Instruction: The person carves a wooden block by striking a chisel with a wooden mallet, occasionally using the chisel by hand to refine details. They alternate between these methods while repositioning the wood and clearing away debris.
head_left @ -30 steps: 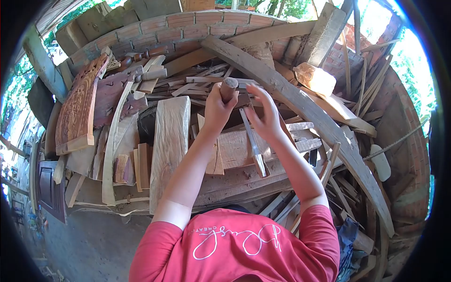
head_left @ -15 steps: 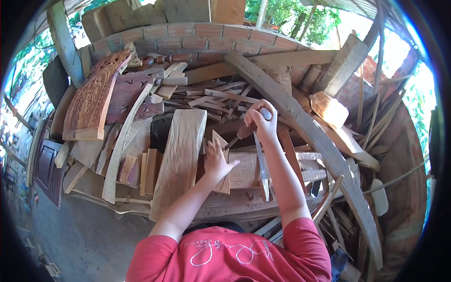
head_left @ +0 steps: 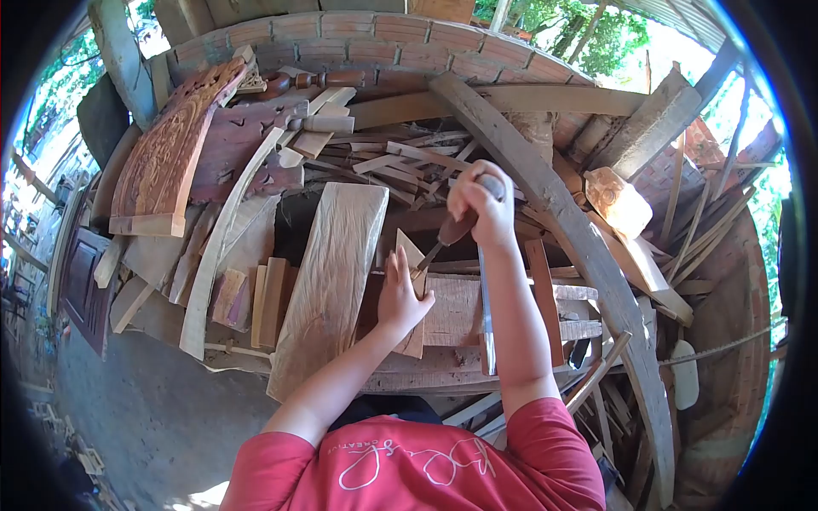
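Observation:
My right hand is wrapped round the wooden handle of a tool, whose narrow metal blade points down and left. The blade's tip is at a small pointed wooden piece. Against the upper part of that piece rests my left hand, fingers pressed together and pointing away from me; whether it grips the piece is hard to tell. Just left of my left hand lies a wide pale plank. A flat board is to the right, under my right forearm, beside a long narrow metallic strip.
A carved reddish panel leans at the left. Thin wood scraps are heaped behind my hands. A long curved beam slopes down the right side. Behind everything stands a low brick wall.
The view has shifted slightly. My left hand's spread fingers have come together against the pointed piece, and its thumb is nearer the fingers. My right hand still holds the tool.

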The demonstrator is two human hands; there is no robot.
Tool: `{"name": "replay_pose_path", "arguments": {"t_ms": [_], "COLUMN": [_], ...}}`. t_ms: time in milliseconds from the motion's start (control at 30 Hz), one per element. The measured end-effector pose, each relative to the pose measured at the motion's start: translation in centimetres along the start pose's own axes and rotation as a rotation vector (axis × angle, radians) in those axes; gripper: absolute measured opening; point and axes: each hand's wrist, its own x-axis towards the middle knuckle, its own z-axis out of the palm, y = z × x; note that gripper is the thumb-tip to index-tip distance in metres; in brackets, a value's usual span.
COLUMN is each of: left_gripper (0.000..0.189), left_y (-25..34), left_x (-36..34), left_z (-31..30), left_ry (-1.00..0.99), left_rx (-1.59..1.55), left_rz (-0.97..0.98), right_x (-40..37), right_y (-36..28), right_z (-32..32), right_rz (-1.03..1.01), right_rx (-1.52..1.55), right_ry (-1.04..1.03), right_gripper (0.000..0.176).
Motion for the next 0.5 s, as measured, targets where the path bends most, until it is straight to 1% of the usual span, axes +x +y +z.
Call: {"name": "replay_pose_path", "arguments": {"t_ms": [67,167,367,467,500], "left_gripper": [0.1,0.1,0.099,0.099,0.099], "left_y": [0.0,-0.2,-0.6,-0.4,-0.3], "left_x": [0.0,0.0,0.1,-0.1,0.0], "left_z": [0.0,0.3,0.7,0.4,0.4], "left_ry": [-0.009,0.013,0.016,0.002,0.004], "left_rx": [-0.051,-0.031,-0.034,-0.044,-0.048], "left_rz": [-0.021,0.005,0.034,0.02,0.015], "right_x": [0.2,0.4,-0.2,-0.1,0.0], "right_y": [-0.1,0.0,0.3,0.4,0.5], "right_z": [-0.4,-1.2,-2.2,-1.8,-1.8], "right_rz": [-0.04,-0.084,-0.142,-0.147,-0.143], "right_rx": [-0.074,-0.054,-0.076,-0.127,-0.198], "right_ry": [0.208,0.456,0.604,0.667,0.71], "right_gripper": [0.011,0.015,0.019,0.019,0.02]}}
